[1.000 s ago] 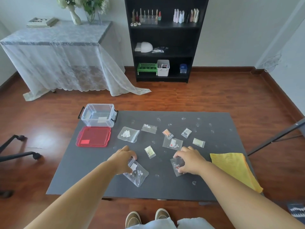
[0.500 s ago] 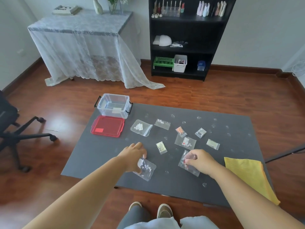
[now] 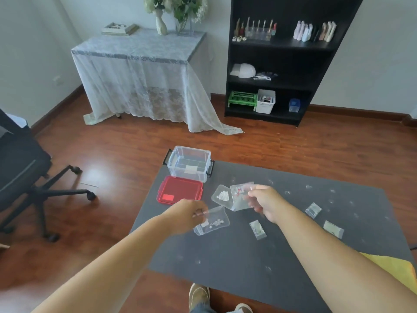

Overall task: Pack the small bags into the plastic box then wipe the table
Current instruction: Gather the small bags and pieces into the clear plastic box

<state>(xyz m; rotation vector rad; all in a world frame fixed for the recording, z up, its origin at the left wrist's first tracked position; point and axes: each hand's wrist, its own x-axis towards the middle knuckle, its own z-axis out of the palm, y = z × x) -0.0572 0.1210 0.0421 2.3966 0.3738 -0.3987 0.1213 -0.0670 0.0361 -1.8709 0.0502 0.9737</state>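
Note:
The clear plastic box [image 3: 189, 163] stands open at the far left corner of the dark table [image 3: 237, 263], its red lid [image 3: 180, 192] lying just in front. My left hand [image 3: 188, 214] pinches a clear small bag with white bits [image 3: 213, 222] above the table. My right hand [image 3: 265, 203] holds up another small bag with red and white bits [image 3: 240, 195]. A bag of white pieces [image 3: 222, 196] lies behind them. Three more small bags [image 3: 257, 229] [image 3: 313, 210] [image 3: 333, 228] lie on the table to the right.
A yellow cloth [image 3: 399, 269] lies at the table's near right edge. A black office chair [image 3: 24, 177] stands on the wooden floor at left. Behind are a lace-covered table [image 3: 140, 71] and a black shelf [image 3: 284, 64]. Small marks dot the table.
Both hands have lifted their bags off the table and moved toward the box. The view has swung left.

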